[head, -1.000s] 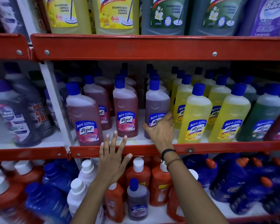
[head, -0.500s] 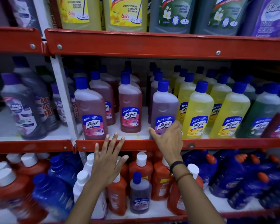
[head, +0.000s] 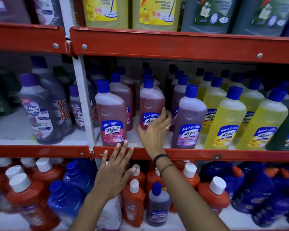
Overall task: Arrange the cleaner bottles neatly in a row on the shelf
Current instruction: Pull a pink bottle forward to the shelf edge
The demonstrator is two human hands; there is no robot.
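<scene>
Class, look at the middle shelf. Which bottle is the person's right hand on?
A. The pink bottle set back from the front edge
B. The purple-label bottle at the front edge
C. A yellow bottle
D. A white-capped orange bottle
A: the right hand wraps the label of the pink bottle standing behind the front row.

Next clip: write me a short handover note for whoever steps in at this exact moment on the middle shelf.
Right hand: closing around the pink Lizol bottle, which is set back from the front row.
Left hand: open, fingers spread, at the red shelf edge, holding nothing.
Done: front pink bottle, purple Lizol bottle and yellow Lizol bottles stand upright at the front.
Left: bring the gripped bottle forward into the gap between them.
</scene>
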